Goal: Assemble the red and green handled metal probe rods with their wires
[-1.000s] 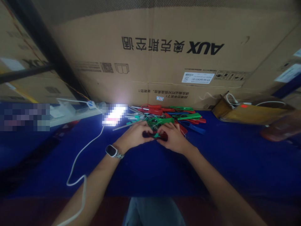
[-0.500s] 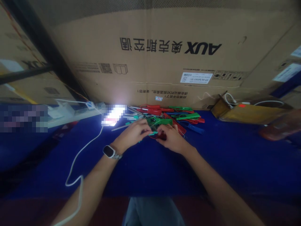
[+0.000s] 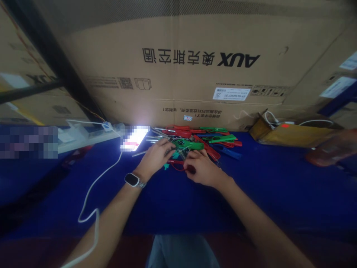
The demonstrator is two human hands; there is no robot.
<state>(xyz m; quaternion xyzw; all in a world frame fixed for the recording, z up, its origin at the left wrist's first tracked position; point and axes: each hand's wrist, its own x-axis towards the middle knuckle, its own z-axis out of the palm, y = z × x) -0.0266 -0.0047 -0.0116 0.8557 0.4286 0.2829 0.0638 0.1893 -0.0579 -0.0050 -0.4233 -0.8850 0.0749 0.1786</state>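
Observation:
A pile of red, green and blue handled tools (image 3: 203, 139) with metal shafts lies on the blue cloth (image 3: 264, 190) near the cardboard box. My left hand (image 3: 154, 156), a watch on its wrist, reaches into the left side of the pile, fingers curled over a green piece. My right hand (image 3: 202, 167) rests just in front of the pile, closed on a small red tool (image 3: 180, 165) lying on the cloth. A small teal piece (image 3: 166, 166) sits between my hands.
A large AUX cardboard box (image 3: 195, 74) stands behind the pile. A bright lit phone (image 3: 134, 137) lies left of the pile, its white cable (image 3: 92, 190) trailing toward me. A power strip (image 3: 83, 130) is at left, a small open carton (image 3: 290, 134) at right.
My hands, joined on a red tool a second ago, have parted. The left hand moved up into the pile. The right hand lowered the red tool to the cloth.

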